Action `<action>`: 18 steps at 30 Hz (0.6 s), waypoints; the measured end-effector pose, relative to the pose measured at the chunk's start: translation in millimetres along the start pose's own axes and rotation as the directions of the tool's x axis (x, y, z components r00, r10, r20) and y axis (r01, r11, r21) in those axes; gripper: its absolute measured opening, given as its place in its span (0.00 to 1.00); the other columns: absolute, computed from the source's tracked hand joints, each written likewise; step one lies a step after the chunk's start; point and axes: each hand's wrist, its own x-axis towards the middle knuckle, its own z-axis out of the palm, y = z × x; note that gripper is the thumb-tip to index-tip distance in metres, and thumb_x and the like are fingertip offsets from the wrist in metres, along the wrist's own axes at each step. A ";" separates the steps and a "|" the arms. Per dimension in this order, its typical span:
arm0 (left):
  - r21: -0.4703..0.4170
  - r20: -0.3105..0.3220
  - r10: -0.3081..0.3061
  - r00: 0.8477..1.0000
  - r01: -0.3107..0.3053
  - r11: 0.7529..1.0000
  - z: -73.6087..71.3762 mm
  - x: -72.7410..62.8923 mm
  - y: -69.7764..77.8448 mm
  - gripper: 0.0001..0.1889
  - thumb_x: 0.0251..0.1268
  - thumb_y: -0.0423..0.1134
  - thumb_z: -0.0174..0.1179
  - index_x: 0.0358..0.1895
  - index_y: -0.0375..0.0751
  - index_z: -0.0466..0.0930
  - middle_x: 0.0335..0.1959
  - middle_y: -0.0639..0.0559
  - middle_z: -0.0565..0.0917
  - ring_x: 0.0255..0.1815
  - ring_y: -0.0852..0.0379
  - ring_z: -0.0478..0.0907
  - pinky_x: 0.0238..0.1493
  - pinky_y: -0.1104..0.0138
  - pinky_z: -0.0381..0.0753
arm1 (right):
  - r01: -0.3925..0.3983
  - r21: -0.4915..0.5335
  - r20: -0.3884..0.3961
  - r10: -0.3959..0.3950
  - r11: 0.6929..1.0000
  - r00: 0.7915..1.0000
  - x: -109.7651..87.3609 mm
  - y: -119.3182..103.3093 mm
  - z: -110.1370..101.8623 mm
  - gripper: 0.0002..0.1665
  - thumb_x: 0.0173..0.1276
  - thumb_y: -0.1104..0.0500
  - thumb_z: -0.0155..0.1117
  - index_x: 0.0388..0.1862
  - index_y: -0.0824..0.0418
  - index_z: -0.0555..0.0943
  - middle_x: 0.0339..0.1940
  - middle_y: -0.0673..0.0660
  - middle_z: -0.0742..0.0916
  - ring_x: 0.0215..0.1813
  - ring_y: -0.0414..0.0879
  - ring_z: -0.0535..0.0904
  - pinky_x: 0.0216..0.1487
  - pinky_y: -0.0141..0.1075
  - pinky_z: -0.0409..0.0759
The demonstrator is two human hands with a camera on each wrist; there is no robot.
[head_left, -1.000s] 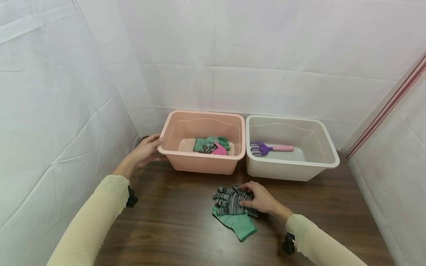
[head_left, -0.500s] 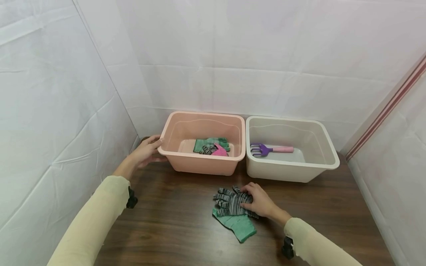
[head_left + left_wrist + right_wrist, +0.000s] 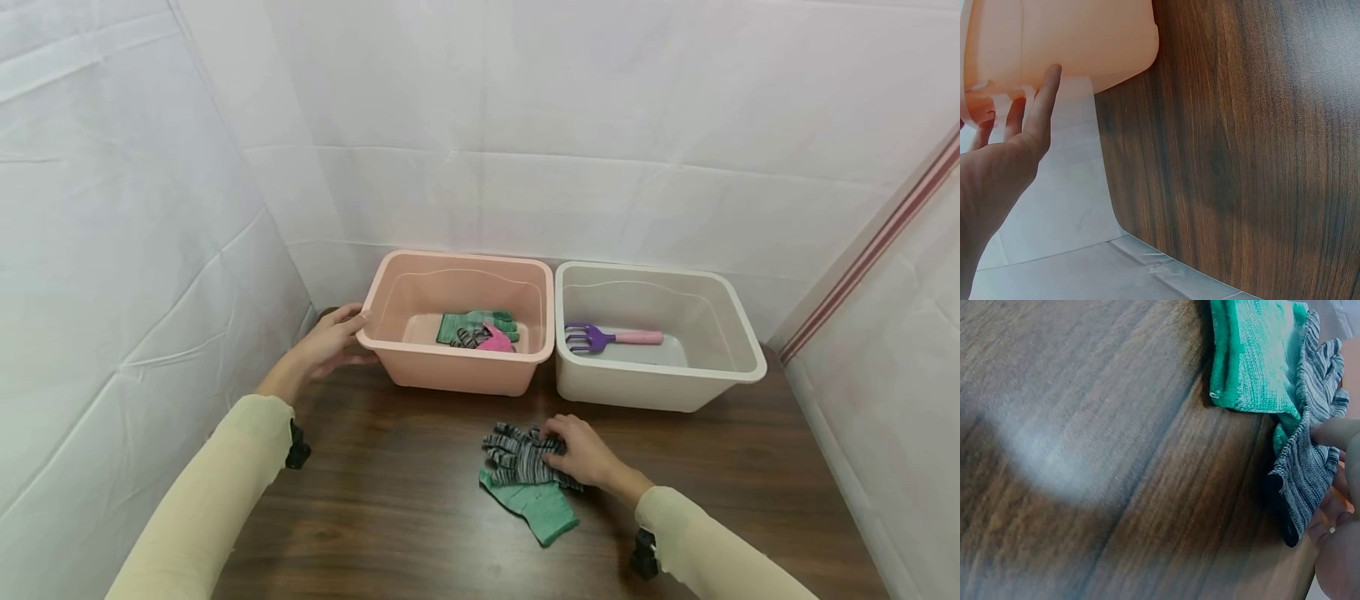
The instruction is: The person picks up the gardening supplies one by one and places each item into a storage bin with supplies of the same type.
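Note:
My right hand (image 3: 588, 454) pinches the cuff end of a black-and-grey striped knit glove (image 3: 517, 456). In the right wrist view its thumb presses one face of the striped glove (image 3: 1313, 462), with fingers behind. A green knit glove (image 3: 543, 508) lies partly under it on the table. My left hand (image 3: 326, 342) rests at the left end of a pink tub (image 3: 457, 371). The left wrist view shows its extended fingers against the wall of the pink tub (image 3: 1091, 44). Inside lie green gloves (image 3: 480, 325), a striped glove and a bright pink piece (image 3: 497, 337), partly hidden.
A cream tub (image 3: 637, 387) stands right beside the pink one. A purple hand rake (image 3: 596, 337) with a pink handle lies in it. White sheeting (image 3: 480, 200) walls the dark wooden table (image 3: 375, 492) at the back and both sides.
The right hand shifts very slightly, and the striped glove's fingers bunch up a little in its grip. The left hand and both tubs stay in place.

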 end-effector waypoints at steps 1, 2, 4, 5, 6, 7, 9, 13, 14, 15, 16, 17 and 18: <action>-0.001 0.001 0.000 1.000 0.000 1.000 0.2 0.1 0.1 0.33 0.89 0.47 0.47 0.86 0.39 0.50 0.81 0.32 0.55 0.78 0.29 0.62 0.70 0.32 0.71 | 0.001 -0.002 0.006 -0.001 1.000 1.000 0.6 -0.5 -1.3 0.14 0.63 0.62 0.80 0.43 0.56 0.84 0.39 0.45 0.84 0.41 0.42 0.75 0.40 0.44 0.79; -0.002 0.001 0.000 1.000 0.000 1.000 0.4 0.3 0.3 0.33 0.89 0.47 0.47 0.86 0.39 0.50 0.81 0.32 0.55 0.78 0.29 0.62 0.70 0.32 0.71 | 0.000 -0.002 0.015 0.000 1.000 1.000 1.2 -0.9 -2.7 0.13 0.63 0.63 0.80 0.43 0.55 0.84 0.39 0.45 0.84 0.41 0.42 0.76 0.40 0.44 0.79; -0.004 -0.003 -0.002 1.000 0.002 1.000 0.3 1.0 0.4 0.32 0.90 0.46 0.47 0.86 0.39 0.50 0.81 0.32 0.55 0.78 0.29 0.62 0.70 0.32 0.72 | -0.013 -0.008 0.032 0.013 1.000 0.999 2.7 -2.2 -6.3 0.12 0.65 0.62 0.79 0.42 0.54 0.85 0.39 0.44 0.85 0.42 0.42 0.77 0.42 0.44 0.81; -0.004 -0.003 -0.002 1.000 0.002 1.000 0.3 1.3 0.6 0.32 0.90 0.46 0.47 0.86 0.39 0.50 0.82 0.32 0.55 0.79 0.28 0.61 0.70 0.32 0.72 | -0.019 -0.007 0.038 0.020 1.000 0.999 3.4 -2.9 -8.6 0.11 0.65 0.62 0.79 0.43 0.53 0.85 0.40 0.43 0.85 0.43 0.42 0.78 0.43 0.44 0.82; -0.001 -0.003 0.000 1.000 0.000 1.000 0.1 1.5 0.7 0.32 0.90 0.46 0.46 0.86 0.38 0.49 0.82 0.32 0.54 0.79 0.28 0.61 0.70 0.32 0.71 | -0.032 -0.004 0.048 0.032 0.999 0.998 4.0 -4.8 -11.4 0.11 0.66 0.62 0.79 0.43 0.53 0.86 0.41 0.44 0.86 0.44 0.42 0.80 0.46 0.43 0.83; 0.000 -0.001 0.001 1.000 -0.001 1.000 0.1 1.6 0.9 0.33 0.90 0.46 0.46 0.86 0.38 0.49 0.82 0.32 0.54 0.79 0.28 0.61 0.71 0.32 0.70 | -0.038 -0.004 0.053 0.039 0.999 0.998 4.6 -5.7 -13.8 0.10 0.67 0.62 0.78 0.44 0.53 0.87 0.41 0.44 0.87 0.45 0.43 0.81 0.47 0.44 0.84; -0.002 -0.004 -0.002 1.000 0.002 1.000 -0.2 1.9 1.6 0.32 0.90 0.46 0.46 0.86 0.39 0.49 0.82 0.32 0.54 0.79 0.29 0.61 0.71 0.31 0.69 | -0.051 -0.006 0.062 0.052 0.999 0.997 5.9 -6.9 -18.4 0.09 0.68 0.61 0.78 0.45 0.53 0.88 0.43 0.45 0.89 0.47 0.44 0.82 0.50 0.45 0.85; -0.003 0.001 -0.002 1.000 0.002 1.000 0.1 2.2 2.5 0.32 0.90 0.46 0.46 0.86 0.38 0.49 0.82 0.32 0.54 0.79 0.28 0.60 0.71 0.32 0.71 | -0.054 -0.008 0.056 0.054 0.999 0.997 7.3 -8.2 -26.2 0.09 0.70 0.60 0.77 0.47 0.53 0.89 0.45 0.46 0.90 0.49 0.44 0.83 0.53 0.46 0.86; -0.004 0.000 -0.004 1.000 0.004 1.000 -0.2 2.5 2.3 0.32 0.90 0.46 0.46 0.86 0.38 0.49 0.82 0.32 0.54 0.79 0.28 0.60 0.70 0.33 0.72 | -0.050 -0.010 0.052 0.050 0.999 0.997 7.5 -8.4 -27.6 0.09 0.70 0.60 0.77 0.47 0.53 0.89 0.44 0.45 0.90 0.49 0.43 0.83 0.54 0.45 0.86; -0.005 -0.002 -0.008 1.000 0.008 1.000 -0.5 2.5 1.8 0.32 0.90 0.46 0.46 0.86 0.38 0.49 0.82 0.32 0.54 0.79 0.28 0.61 0.70 0.33 0.73 | -0.048 -0.010 0.049 0.048 0.999 0.998 7.5 -9.3 -29.2 0.09 0.70 0.59 0.77 0.47 0.52 0.89 0.44 0.45 0.90 0.49 0.43 0.83 0.53 0.45 0.86; -0.001 -0.001 -0.009 1.000 0.009 1.000 -0.5 2.4 1.3 0.33 0.90 0.46 0.46 0.86 0.38 0.48 0.82 0.31 0.54 0.79 0.28 0.60 0.70 0.34 0.74 | -0.043 -0.010 0.044 0.043 0.999 0.998 7.6 -10.1 -30.6 0.08 0.70 0.59 0.77 0.47 0.52 0.89 0.44 0.45 0.90 0.48 0.43 0.82 0.53 0.44 0.86; 0.001 -0.002 -0.012 1.000 0.012 1.000 -0.9 2.5 0.8 0.33 0.90 0.46 0.45 0.86 0.38 0.48 0.82 0.31 0.54 0.79 0.28 0.60 0.69 0.34 0.74 | -0.037 -0.010 0.039 0.038 0.999 0.999 7.7 -11.3 -32.3 0.08 0.70 0.59 0.77 0.46 0.51 0.89 0.44 0.44 0.90 0.48 0.43 0.82 0.52 0.44 0.86; 0.004 -0.005 -0.015 1.000 0.015 1.000 -1.2 2.4 0.4 0.33 0.90 0.46 0.46 0.86 0.38 0.48 0.82 0.32 0.55 0.79 0.28 0.61 0.69 0.35 0.75 | -0.034 -0.009 0.035 0.034 0.999 0.999 7.9 -12.5 -33.9 0.08 0.70 0.59 0.77 0.46 0.51 0.89 0.44 0.44 0.89 0.48 0.42 0.82 0.52 0.44 0.85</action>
